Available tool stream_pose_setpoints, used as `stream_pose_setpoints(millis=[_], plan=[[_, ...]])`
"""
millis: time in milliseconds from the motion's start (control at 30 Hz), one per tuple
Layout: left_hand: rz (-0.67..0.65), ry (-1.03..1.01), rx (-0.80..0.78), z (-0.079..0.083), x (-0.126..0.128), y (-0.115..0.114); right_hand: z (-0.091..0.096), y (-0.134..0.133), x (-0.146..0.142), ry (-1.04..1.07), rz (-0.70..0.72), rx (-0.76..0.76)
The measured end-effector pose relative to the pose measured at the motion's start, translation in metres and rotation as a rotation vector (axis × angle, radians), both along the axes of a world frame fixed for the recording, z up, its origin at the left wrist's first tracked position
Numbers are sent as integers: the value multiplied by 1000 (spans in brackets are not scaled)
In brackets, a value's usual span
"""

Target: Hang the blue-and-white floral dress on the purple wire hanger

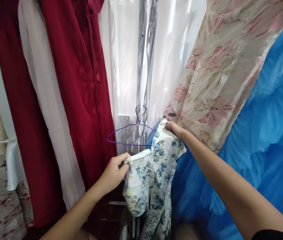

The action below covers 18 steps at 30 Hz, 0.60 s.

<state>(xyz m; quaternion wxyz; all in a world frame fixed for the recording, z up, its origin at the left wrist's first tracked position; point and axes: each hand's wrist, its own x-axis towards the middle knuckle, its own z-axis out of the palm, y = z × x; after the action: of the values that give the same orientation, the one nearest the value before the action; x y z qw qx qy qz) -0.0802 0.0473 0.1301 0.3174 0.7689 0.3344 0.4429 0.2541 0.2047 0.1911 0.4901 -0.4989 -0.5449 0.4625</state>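
A white dress (160, 166) with blue and green flower print hangs between my two hands. My left hand (116, 170) pinches its edge on the left side, thumb and fingers closed on the cloth. Higher up, my right hand (175, 128) grips the dress near its top, with some fingers hidden in the fabric. Behind it is a thin purple hanger (131, 126), its hook upward among grey-white straps; the dress covers the hanger's right end. Part of the dress bunches below my left hand, and its lower end runs out of view.
Dark red garments (76, 73) and a pale sheer one (46, 73) hang on the left. A beige dress with pink flowers (216, 76) and a blue tulle gown (263, 133) hang on the right. White curtains (126, 60) are at the back.
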Motion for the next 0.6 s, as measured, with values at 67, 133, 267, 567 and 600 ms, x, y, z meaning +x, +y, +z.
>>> stream_pose_setpoints(millis=[67, 133, 267, 567, 600], plan=[[31, -62, -25, 5, -18, 7, 0, 6, -19, -1, 105, -68], [56, -93, -43, 5, -39, 15, -1, 6, -31, -4, 208, -121], [33, 31, -77, -2, -80, 35, -7, -5, -36, -14, 356, -170], [197, 530, 107, -29, -136, 110, -3, -32, -22, -21, 402, -164], [223, 503, 108, -26, -137, 121, -1, -32, -21, -30, 408, -171]])
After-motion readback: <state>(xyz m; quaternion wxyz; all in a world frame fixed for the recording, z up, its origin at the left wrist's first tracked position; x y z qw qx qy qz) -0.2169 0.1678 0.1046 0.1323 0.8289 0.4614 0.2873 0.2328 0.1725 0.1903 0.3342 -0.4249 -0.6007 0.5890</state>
